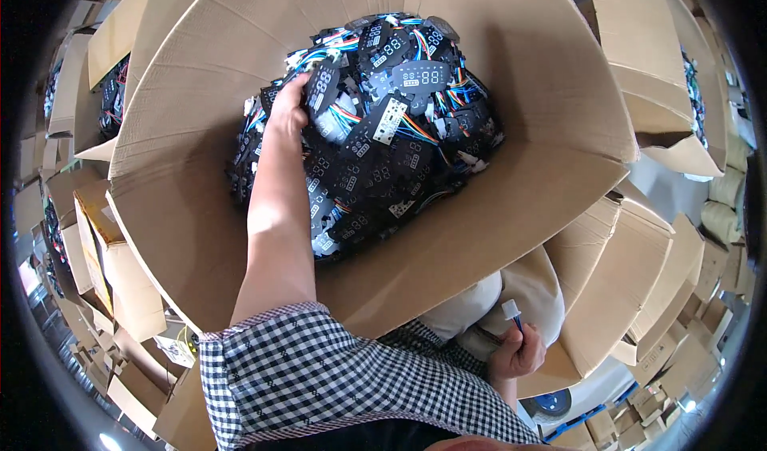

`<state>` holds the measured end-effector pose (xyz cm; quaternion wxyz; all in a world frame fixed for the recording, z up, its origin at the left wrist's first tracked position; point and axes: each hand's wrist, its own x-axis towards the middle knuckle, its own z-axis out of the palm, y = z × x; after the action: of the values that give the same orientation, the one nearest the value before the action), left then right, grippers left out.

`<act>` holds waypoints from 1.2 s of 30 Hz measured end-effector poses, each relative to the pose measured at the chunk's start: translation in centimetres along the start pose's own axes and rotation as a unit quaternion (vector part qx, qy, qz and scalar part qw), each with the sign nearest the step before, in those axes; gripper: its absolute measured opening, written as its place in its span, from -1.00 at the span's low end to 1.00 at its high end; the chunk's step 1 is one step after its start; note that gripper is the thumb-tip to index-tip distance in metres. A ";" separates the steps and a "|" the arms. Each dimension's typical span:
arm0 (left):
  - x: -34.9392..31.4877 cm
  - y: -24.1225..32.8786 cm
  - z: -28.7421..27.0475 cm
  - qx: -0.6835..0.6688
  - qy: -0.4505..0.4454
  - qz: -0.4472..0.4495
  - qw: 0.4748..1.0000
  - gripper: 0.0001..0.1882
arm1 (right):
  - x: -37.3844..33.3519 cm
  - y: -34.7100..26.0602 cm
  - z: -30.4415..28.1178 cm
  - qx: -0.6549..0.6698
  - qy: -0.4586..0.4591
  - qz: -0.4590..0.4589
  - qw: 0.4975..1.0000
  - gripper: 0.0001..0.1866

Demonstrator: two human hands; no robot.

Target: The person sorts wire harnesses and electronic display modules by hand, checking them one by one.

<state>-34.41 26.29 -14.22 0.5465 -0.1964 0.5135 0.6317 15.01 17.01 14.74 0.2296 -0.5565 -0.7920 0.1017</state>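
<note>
A large open cardboard box (383,259) stands in front of me. Inside it is a heap of black display panels (375,175) with bundles of coloured wires and white plugs. My left hand (292,106) reaches into the heap at its left side, closed on the edge of a black display panel (323,87); its fingertips are partly hidden. Outside the box, low on the right, my right hand (518,353) pinches a short bundle of dark wires. A white plug (510,309) sticks up from that bundle.
More open cardboard boxes stand around, such as one at the right (607,267) and one at the upper right (639,43). At the left a box (104,91) holds similar dark parts. My light-coloured trouser legs (519,287) show beneath the big box.
</note>
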 end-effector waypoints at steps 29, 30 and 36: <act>-1.1 0.0 6.3 0.770 0.075 0.046 0.632 0.09 | 0.5 -0.9 -0.1 0.024 -0.036 -0.022 0.999 -0.84; -1.6 -0.3 7.3 0.787 0.093 0.008 0.610 0.05 | 0.4 -0.9 -0.2 0.020 -0.035 -0.020 0.999 -0.84; -0.8 0.4 3.9 0.763 0.111 0.030 0.636 -0.39 | 0.8 -0.6 -0.1 0.044 -0.061 0.000 0.997 -0.82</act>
<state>-33.33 29.33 -11.88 0.4220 0.2371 0.8751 0.0049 14.39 17.49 15.28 0.2047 -0.5387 -0.7994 0.1702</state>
